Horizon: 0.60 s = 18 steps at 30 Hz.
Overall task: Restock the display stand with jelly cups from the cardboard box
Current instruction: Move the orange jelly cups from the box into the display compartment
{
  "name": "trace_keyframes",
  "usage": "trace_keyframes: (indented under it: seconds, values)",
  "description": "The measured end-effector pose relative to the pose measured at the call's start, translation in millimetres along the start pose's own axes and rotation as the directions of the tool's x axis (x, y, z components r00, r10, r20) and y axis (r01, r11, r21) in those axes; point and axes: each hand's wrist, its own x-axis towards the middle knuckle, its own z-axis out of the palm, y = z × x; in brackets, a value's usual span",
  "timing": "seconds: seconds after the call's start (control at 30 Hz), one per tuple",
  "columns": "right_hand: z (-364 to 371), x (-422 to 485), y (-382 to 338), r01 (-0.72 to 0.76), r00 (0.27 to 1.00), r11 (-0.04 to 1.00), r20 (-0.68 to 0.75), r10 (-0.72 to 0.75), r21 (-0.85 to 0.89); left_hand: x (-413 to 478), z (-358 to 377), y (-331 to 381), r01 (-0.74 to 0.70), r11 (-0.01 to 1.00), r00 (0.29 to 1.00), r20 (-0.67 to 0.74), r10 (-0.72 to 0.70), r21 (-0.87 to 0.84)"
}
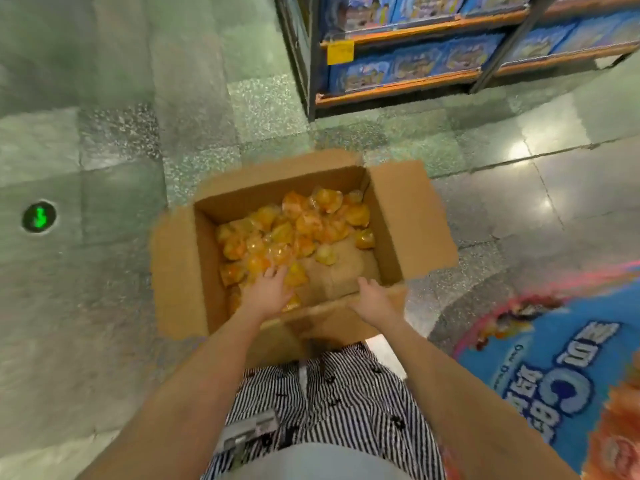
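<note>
Presently, pick-up phase: the person bends over the open cardboard box (207,271) on the floor, ctr of view.

L hand (268,292): inside the box at its 7 o'clock corner, fingers spread apart and lying on the nearest jelly cups (294,230); nothing clamped yet, as far as the motion blur allows.

R hand (375,299): at the box's near rim, approx. 5 o'clock; whether it grips the rim or only rests there cannot be told.

Box contents: orange cups in a loose single heap, filling the floor from 7 through 12 to 2 o'clock; bare cardboard base shows at 4–5 o'clock. Judged well under half full. All four flaps are folded outward.

Display stand (554,368): blue printed surface w/ an orange edge, at 4 o'clock of the view, near the box but not touching; its stock isn't visible.

Next move, as judged: close the L fingers round one or more cups, lift clear of the walls, then swing toward 4 o'clock. Cups look slick and loosely piled, so a handful may shed some.

Background: shelving (398,84) w/ blue cartons at 1 o'clock.
</note>
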Motion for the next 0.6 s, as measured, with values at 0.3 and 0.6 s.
trace_keyframes:
  seconds: [0.3,0.6]
  values:
    - [3,70,6,0.091,0.993,0.994,0.083,-0.086,-0.057,26,54,2,0.337,0.839,0.935,0.047,-0.352,-0.427]
    - [22,135,9,0.102,0.994,0.994,0.023,-0.103,0.029,88,98,12,0.433,0.598,0.838,0.055,-0.543,-0.674]
